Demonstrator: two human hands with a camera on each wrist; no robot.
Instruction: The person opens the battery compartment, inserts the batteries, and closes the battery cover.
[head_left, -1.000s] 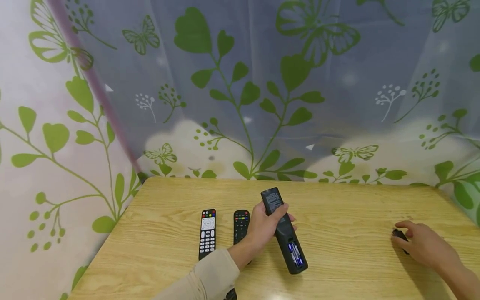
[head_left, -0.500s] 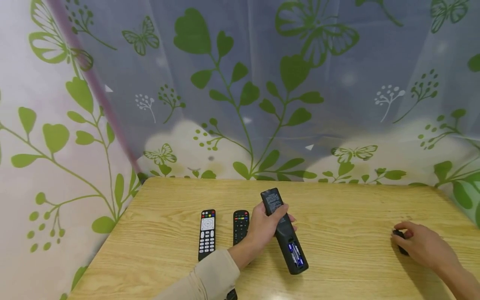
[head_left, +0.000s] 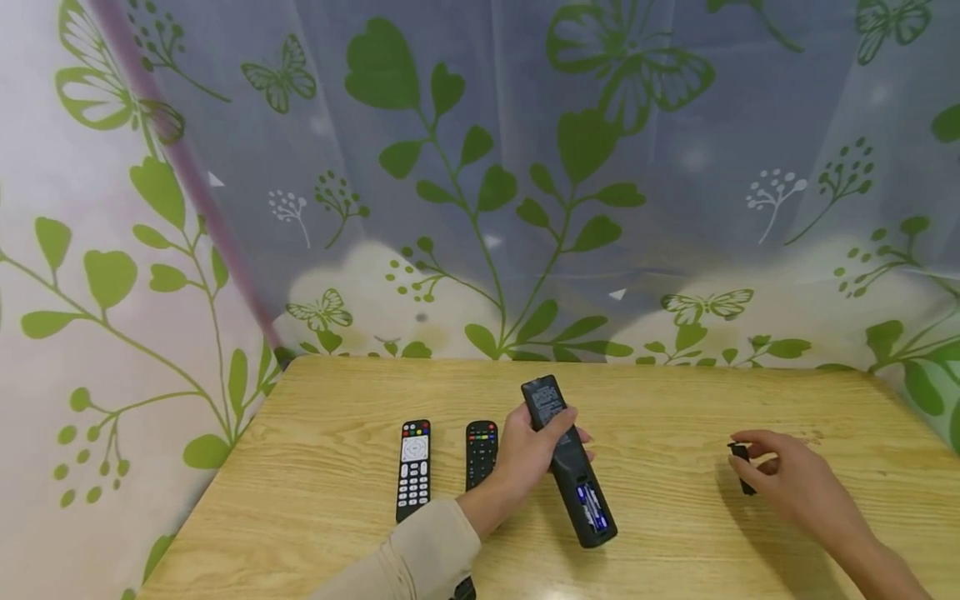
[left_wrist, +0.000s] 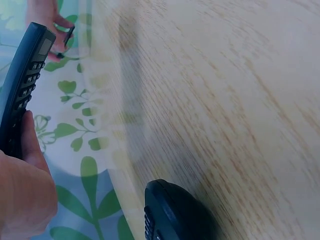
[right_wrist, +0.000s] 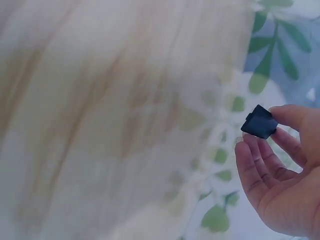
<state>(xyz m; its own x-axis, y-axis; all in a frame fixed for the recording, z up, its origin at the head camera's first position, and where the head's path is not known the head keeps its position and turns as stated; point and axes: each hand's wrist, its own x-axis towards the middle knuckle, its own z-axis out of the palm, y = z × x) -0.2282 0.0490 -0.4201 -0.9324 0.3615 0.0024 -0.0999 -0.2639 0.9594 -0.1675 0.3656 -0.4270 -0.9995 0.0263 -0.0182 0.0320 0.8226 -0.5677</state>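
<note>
My left hand (head_left: 522, 454) grips a black remote control (head_left: 567, 458), its back turned up and tilted over the table. At its near end the battery compartment is uncovered, with batteries (head_left: 591, 508) in blue and silver inside. In the left wrist view the same remote (left_wrist: 22, 82) shows its buttons from the side. My right hand (head_left: 802, 483) pinches a small black battery cover (head_left: 742, 468) between thumb and fingers, off to the right of the remote. The right wrist view shows that cover (right_wrist: 260, 122) by its flat face.
On the wooden table (head_left: 337, 400) to the left lie a black remote with white keys (head_left: 414, 467) and another black remote (head_left: 482, 450), partly behind my left wrist. A further dark end (head_left: 465, 588) shows below the sleeve. Patterned cloth (head_left: 480, 208) hangs behind.
My right hand has moved left with the battery cover, away from the right side of the table. The left hand and its remote have stayed in place.
</note>
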